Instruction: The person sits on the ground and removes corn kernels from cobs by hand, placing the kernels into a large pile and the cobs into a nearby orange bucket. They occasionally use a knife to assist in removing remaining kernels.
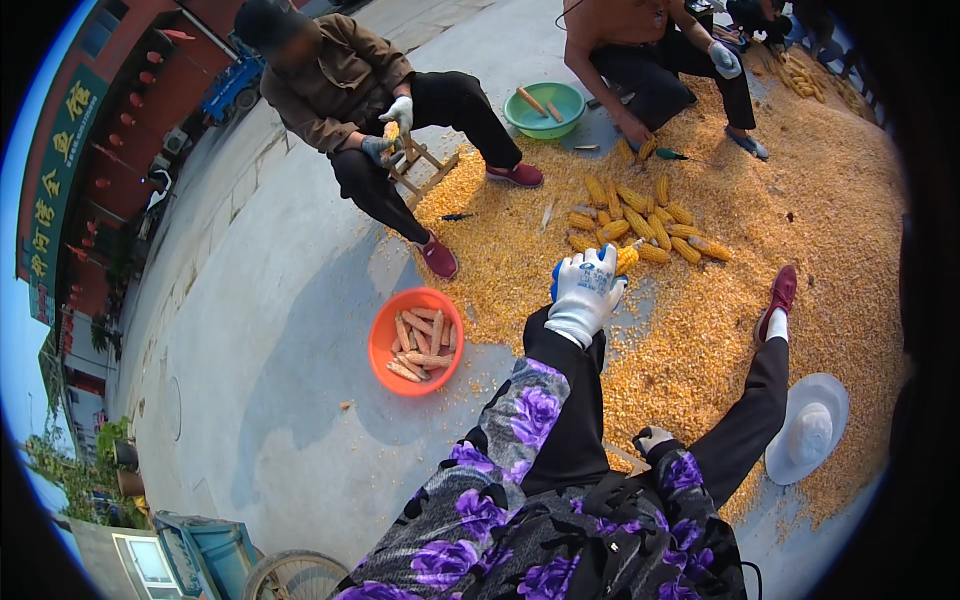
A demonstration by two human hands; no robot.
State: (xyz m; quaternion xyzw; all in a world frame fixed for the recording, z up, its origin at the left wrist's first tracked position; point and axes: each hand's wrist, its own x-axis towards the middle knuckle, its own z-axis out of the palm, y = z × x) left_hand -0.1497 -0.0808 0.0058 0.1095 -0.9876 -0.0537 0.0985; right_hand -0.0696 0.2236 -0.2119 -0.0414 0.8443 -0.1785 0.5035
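Observation:
My left hand (586, 292), in a white glove with blue at the fingers, is stretched forward over the kernels. Its fingers close on a yellow corn cob (627, 260) at the near edge of a pile of corn cobs (640, 215). Close to my lap, my right hand (654, 439) is gloved too and looks curled, its fingers mostly hidden. A strip of pale wood (626, 460) shows beside it, largely covered by my sleeve and leg.
An orange basin (374, 345) of stripped cobs stands left of my knee. A green basin (577, 112) lies farther off. One co-worker (345, 95) holds a cob against a wooden frame (428, 175); another person (625, 60) reaches toward cobs. A white hat (810, 430) rests on spread kernels (830, 260).

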